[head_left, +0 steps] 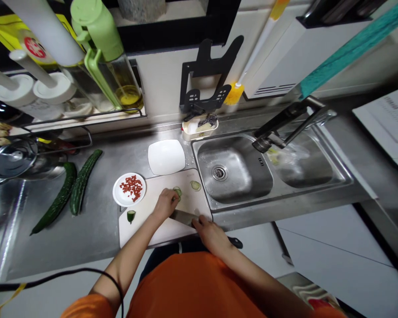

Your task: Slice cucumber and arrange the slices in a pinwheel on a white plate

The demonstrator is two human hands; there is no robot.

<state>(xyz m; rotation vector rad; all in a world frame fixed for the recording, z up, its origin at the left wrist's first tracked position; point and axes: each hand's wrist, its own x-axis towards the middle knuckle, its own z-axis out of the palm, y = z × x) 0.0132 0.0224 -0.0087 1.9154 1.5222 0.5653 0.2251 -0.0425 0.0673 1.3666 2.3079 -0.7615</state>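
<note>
R hand [212, 235] gripping knife [184, 217] — L hand [166, 205] at cuke slices [177, 191]

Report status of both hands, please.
Left hand at round, green sliced cucumber. Right hand holding black-handled metal knife. Green cucumber stub leftward, clear of knife.

Orange top [182, 287], one solid colour, smooth-looking fabric, some creasing. Left sleeve [88, 307] same orange, stops well up the arm; forearm bare. Right sleeve [328, 312] also orange, just a sliver at the bottom edge; forearm bare. Left hand [166, 203] and right hand [214, 236] both bare. Dark trousers [155, 263], near navy, mostly hidden under the top. Thin black cable [86, 269] curves across the left arm; yellow strip [9, 301] on it.
</note>
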